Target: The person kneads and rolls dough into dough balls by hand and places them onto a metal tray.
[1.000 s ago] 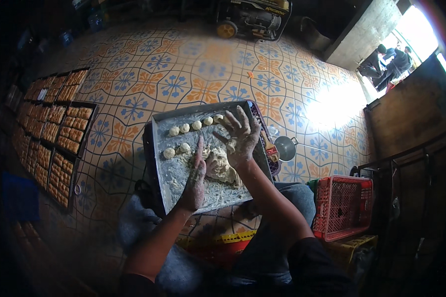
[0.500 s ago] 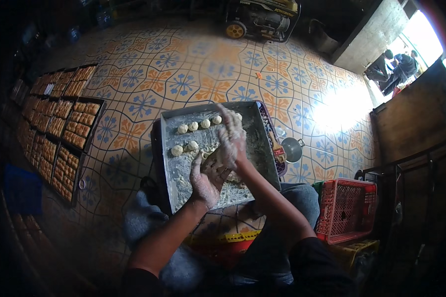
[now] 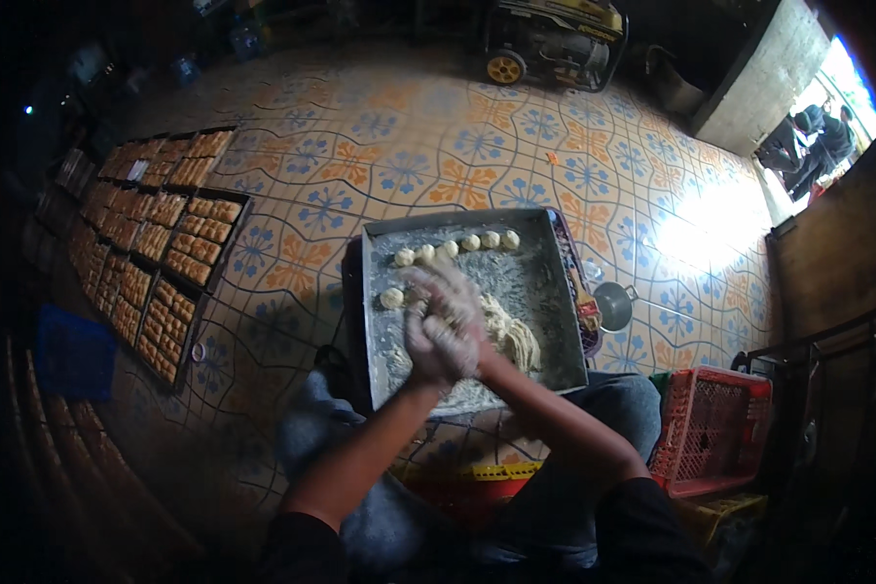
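Over the middle of a square metal tray [image 3: 368,341], my flour-coated left hand [image 3: 433,350] and right hand [image 3: 462,307] press together. The left looks closed, fingers curled; whatever lies between the palms is hidden. Motion smears the right hand's fingers. Beyond the hands, a row of small round dough balls [image 3: 471,242] lies along the tray's far side. Another dough ball [image 3: 391,298] sits nearer, at the left; my hands cover the spot beside it. Just right of my hands rests a larger soft mass of dough [image 3: 512,336]. Loose flour dusts the tray floor.
Dark trays of browned baked pieces [image 3: 200,238] cover the floor at left. Right of the tray are a brush [image 3: 588,310], a metal pot [image 3: 614,307] and a red crate [image 3: 715,428]. A generator [image 3: 555,44] stands at the back; people [image 3: 818,141] are by the doorway.
My hands have come together from a looser, spread pose, uncovering more of the dough mass. The view has shifted, so the whole scene sits farther right.
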`<action>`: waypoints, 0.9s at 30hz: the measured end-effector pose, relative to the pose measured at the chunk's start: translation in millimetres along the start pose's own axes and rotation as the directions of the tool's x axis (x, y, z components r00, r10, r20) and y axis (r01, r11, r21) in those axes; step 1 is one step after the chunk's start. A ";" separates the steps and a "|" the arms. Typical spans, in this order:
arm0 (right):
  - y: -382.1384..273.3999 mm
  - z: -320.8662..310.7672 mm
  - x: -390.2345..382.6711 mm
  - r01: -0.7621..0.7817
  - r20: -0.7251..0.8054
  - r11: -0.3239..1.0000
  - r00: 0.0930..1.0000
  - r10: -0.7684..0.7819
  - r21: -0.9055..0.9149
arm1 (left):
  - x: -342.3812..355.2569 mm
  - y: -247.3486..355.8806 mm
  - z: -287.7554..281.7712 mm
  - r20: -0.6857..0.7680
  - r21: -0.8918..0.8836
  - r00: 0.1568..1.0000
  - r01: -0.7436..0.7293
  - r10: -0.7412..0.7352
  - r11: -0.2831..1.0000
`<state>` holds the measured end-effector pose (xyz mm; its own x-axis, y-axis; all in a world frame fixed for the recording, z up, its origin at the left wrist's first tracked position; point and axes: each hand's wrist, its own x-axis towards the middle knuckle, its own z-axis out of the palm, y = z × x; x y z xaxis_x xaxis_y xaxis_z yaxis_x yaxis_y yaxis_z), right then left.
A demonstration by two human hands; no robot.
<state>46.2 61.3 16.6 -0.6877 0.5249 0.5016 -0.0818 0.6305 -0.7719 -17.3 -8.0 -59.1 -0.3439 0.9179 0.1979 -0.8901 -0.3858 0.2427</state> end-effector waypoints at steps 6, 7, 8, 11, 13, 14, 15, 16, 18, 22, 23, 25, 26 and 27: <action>12.3 7.8 -8.6 -0.073 -0.204 0.987 0.978 0.043 -0.141 | 16.1 -10.8 1.0 -0.308 0.150 0.946 0.151 -0.099 0.977; -6.9 22.4 -10.7 -0.181 -0.126 0.976 0.978 0.166 -0.123 | 15.9 -8.0 -9.1 -0.278 0.184 0.961 0.062 -0.009 0.981; -14.3 20.3 -19.5 -0.036 -0.050 0.997 0.998 0.033 -0.070 | 14.4 0.2 -15.8 -0.242 0.222 0.966 -0.037 0.092 0.974; 2.1 11.8 -24.9 0.056 0.054 0.995 0.997 -0.060 0.085 | 21.7 -1.2 -21.8 -0.355 0.197 0.926 -0.059 0.128 0.979; 45.4 7.1 -25.0 -0.068 -0.010 0.989 0.997 0.070 0.128 | 19.1 -7.4 4.6 -0.477 0.059 0.872 0.155 -0.109 0.986; 48.9 5.5 -24.0 -0.137 -0.060 0.976 0.987 0.149 0.169 | 15.5 -10.8 22.6 -0.460 0.099 0.880 0.185 -0.120 0.978; 51.2 4.4 -22.6 -0.198 -0.110 0.955 0.968 0.226 0.220 | 11.4 -13.6 40.7 -0.445 0.143 0.886 0.213 -0.129 0.967; 51.5 2.5 -20.2 -0.246 -0.158 0.930 0.942 0.296 0.275 | 13.9 -14.7 33.5 -0.421 0.062 0.896 0.185 -0.143 0.981; 23.1 14.4 -25.3 -0.324 -0.144 0.876 0.908 0.395 0.358 | 12.6 -8.2 3.3 -0.334 -0.006 0.938 0.099 -0.095 0.995; 3.5 16.9 -36.1 0.164 -0.009 0.986 0.987 -0.163 0.040 | 2.9 -26.3 6.2 0.036 0.184 0.962 -0.274 0.272 0.944; 8.6 14.5 -37.2 0.152 -0.025 0.984 0.988 -0.151 0.096 | 5.5 -31.3 -19.2 0.007 0.189 0.966 -0.255 0.258 0.948; 25.2 1.9 -25.6 0.106 -0.061 0.993 0.993 -0.103 0.045 | 2.0 -31.5 -28.0 -0.175 0.178 0.976 -0.099 0.131 0.979; 35.7 -6.3 -20.6 0.077 -0.081 0.997 0.994 -0.076 0.016 | 1.3 -30.5 -13.0 -0.314 0.118 0.949 0.031 0.008 0.993; 52.8 -26.9 -24.4 0.003 -0.158 1.000 0.987 -0.004 -0.007 | 9.0 -30.4 35.1 -0.499 -0.045 0.827 0.273 -0.259 0.961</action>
<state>78.1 97.1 -25.9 -0.5646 0.6059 0.5605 -0.0794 0.6360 -0.7676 17.1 8.7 -31.3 -0.2032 0.9051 -0.3735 -0.9629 -0.1154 0.2440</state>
